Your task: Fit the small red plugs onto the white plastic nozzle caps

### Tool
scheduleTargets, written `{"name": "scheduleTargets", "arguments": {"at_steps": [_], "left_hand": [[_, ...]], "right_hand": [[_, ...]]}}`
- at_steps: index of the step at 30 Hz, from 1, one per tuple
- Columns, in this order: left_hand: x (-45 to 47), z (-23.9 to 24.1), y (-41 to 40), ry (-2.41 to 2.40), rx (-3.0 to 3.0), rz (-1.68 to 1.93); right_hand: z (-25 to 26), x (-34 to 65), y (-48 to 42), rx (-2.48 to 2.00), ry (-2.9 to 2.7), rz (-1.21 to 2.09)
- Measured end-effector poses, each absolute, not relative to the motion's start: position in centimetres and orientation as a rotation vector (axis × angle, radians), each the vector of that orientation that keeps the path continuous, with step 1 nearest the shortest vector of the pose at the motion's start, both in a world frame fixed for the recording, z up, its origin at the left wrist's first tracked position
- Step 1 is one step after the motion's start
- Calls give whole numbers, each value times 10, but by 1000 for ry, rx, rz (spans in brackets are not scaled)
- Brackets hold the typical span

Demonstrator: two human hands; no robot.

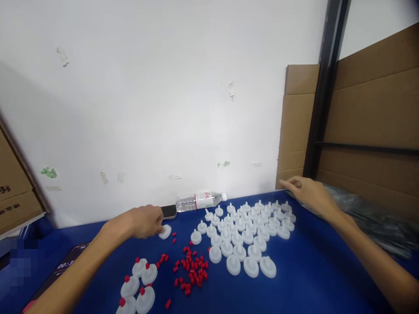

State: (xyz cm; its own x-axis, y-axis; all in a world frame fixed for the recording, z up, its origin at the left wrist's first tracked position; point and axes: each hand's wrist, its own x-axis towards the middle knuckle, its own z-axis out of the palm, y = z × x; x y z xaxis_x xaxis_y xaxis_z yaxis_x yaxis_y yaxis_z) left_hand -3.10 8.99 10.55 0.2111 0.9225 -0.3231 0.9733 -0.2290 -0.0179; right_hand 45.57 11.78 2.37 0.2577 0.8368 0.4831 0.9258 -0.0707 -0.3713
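Note:
My left hand [147, 221] is closed at the back of the table, its fingertips on a white round nozzle cap [165, 232] that is partly hidden by the fingers. My right hand [306, 192] hovers past the back right of the white nozzle caps [240, 225], a finger stretched out and no object visible in it. Those caps stand in a dense group, spouts up. Small red tips [193, 267] lie scattered left of them. At the front left, several white caps with red tips on their spouts [145, 300] sit together.
A clear plastic bottle [199, 201] lies along the wall, beside a dark phone [169, 212]. Another phone [62, 268] showing a timer is partly behind my left forearm. Cardboard [376, 96], a black post [322, 87] and plastic bags [369, 222] border the blue table [307, 270].

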Motion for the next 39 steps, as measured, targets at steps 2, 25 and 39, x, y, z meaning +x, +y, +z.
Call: {"name": "scheduleTargets", "arguments": {"at_steps": [2, 25, 39], "left_hand": [[-25, 113, 85, 1743, 2438, -216], [38, 105, 51, 850, 1976, 466], [3, 77, 87, 1497, 2489, -274]], "right_hand": [[33, 430, 109, -1758, -1598, -290], [21, 296, 56, -890, -2096, -450], [4, 339, 96, -1309, -1950, -268]]}}
